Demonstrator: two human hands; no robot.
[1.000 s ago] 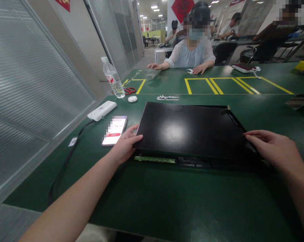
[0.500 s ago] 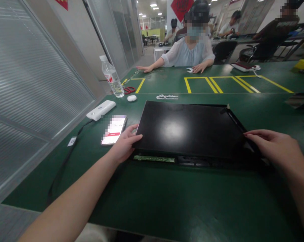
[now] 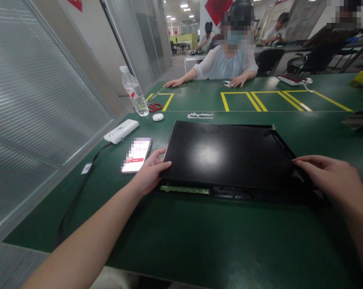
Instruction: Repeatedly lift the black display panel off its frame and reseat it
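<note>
A large black display panel [image 3: 226, 154] lies on the green table [image 3: 199, 241] in front of me, its near edge raised a little over a black frame with a green circuit strip [image 3: 184, 189]. My left hand [image 3: 149, 172] grips the panel's near left corner, thumb on top. My right hand [image 3: 332, 178] holds the near right corner, fingers curled along the edge.
A lit phone [image 3: 137, 154], a white power bank [image 3: 121, 131] with a black cable, a water bottle [image 3: 134, 91], red scissors [image 3: 154, 106] and a white earbud case [image 3: 158, 117] lie to the left. A person [image 3: 226, 60] sits across, hands on the table. Yellow tape marks boxes [image 3: 260, 100].
Hardly anything has moved; my hands keep the same hold on the panel. The person opposite has slid one hand further out to the left.
</note>
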